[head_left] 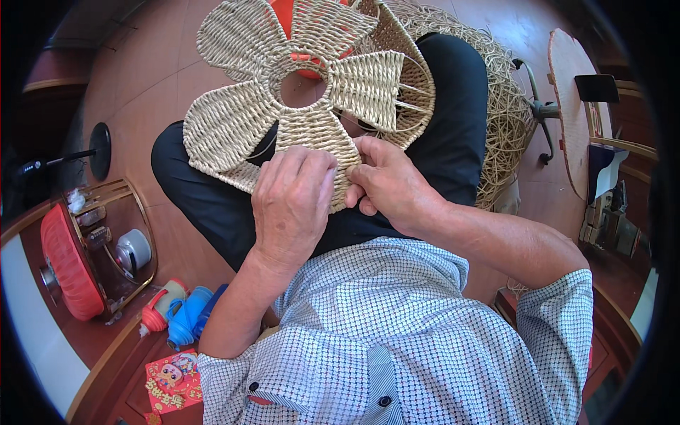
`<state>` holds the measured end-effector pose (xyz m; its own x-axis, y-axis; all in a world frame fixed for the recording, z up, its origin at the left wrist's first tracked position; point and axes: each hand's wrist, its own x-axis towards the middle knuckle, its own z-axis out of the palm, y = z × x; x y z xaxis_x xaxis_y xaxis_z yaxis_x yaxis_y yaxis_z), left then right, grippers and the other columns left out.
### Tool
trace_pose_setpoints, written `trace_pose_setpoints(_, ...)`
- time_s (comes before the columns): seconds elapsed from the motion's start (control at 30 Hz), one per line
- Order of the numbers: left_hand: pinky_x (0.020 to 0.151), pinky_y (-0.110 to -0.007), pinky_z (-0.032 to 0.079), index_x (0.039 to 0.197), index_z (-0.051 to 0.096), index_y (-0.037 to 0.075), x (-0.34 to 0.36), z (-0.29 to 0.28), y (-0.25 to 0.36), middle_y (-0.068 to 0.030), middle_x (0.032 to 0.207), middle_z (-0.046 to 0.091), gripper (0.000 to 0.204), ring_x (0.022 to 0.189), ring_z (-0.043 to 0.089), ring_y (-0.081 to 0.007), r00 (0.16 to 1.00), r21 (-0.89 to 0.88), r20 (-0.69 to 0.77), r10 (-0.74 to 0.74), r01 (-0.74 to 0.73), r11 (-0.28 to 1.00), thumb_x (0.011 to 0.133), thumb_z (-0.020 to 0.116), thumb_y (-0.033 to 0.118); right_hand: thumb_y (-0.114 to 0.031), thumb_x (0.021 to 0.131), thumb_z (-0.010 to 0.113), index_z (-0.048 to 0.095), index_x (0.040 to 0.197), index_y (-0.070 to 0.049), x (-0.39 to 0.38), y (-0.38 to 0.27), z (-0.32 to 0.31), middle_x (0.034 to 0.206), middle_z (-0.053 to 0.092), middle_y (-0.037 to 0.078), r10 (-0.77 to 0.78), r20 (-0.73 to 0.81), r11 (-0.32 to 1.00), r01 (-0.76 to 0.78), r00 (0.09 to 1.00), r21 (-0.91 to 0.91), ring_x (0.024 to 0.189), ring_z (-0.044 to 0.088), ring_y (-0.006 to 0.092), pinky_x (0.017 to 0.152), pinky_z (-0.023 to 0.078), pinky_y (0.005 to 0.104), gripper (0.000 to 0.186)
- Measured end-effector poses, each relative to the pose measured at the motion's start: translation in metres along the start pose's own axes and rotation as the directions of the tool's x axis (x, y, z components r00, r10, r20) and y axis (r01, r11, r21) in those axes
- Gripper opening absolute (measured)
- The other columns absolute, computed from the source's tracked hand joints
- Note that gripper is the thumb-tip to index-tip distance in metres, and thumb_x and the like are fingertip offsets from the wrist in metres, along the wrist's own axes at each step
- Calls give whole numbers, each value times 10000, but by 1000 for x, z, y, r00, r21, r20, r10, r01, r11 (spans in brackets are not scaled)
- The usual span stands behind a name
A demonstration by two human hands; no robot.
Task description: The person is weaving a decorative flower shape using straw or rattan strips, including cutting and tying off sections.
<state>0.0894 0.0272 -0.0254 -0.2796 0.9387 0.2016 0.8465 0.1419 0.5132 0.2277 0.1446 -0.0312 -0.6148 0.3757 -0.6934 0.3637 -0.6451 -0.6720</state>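
A pale flower-shaped piece woven from straw cord (234, 127) lies across my knees, with wide petals around a round hole. Its nearest petal is between my two hands. My left hand (292, 202) is closed over the left side of that petal, fingers curled down onto the weave. On the petal's right edge my right hand (393, 185) pinches with thumb and bent fingers; the fingertips are partly hidden. Beneath the flower is another woven piece (423, 88), curved at the right. Loose cord strands cross near the right petal's end.
A tangled heap of straw cord (504, 131) is on the floor beside my right leg. Farther right stands a round wooden board (572, 117) by a metal stand (545, 110). At the left are a red lid (67, 262), a metal pot (133, 251) and a blue bottle (188, 315).
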Motion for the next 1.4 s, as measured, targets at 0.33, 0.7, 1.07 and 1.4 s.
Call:
trace_pose_setpoints(0.33, 803, -458, 567, 1028, 714, 60, 1, -1, -6, -103, 961, 691, 138, 905, 707, -323, 995, 40, 29, 91, -92, 995, 921, 802, 54, 38, 1084, 455, 402, 1618, 67, -15, 6, 2, 1267, 669, 173, -155, -15, 988, 155, 988, -20, 712, 726, 136, 507, 524, 258, 538)
trace_pose_setpoints(0.7, 767, -434, 577, 1071, 697, 56, -2, 2, -11, -102, 973, 687, 154, 871, 712, -311, 981, 65, 32, 190, -191, 979, 944, 781, 33, 42, 1089, 486, 311, 1695, 20, -15, 3, 0, 1220, 611, 127, -144, 7, 986, 144, 990, -79, 695, 684, 110, 510, 524, 230, 631)
trace_pose_setpoints(1.07, 779, -437, 575, 1071, 694, 30, 0, 3, -4, -112, 984, 690, 133, 892, 720, -324, 998, -8, 26, 61, -61, 998, 959, 765, 20, 43, 1075, 510, 329, 1682, -7, -1, 3, -15, 1128, 644, 70, -99, 173, 994, 90, 980, 62, 602, 517, 68, 480, 413, 238, 636)
trace_pose_setpoints(1.4, 847, -444, 567, 1031, 755, 21, -13, 1, 7, -121, 1025, 694, 147, 976, 700, -323, 999, -39, -50, 20, -22, 999, 897, 795, -23, 77, 1010, 500, 354, 1653, 19, -2, -1, -16, 1020, 630, 80, -106, 160, 994, 100, 981, 43, 594, 525, 97, 497, 438, 267, 661)
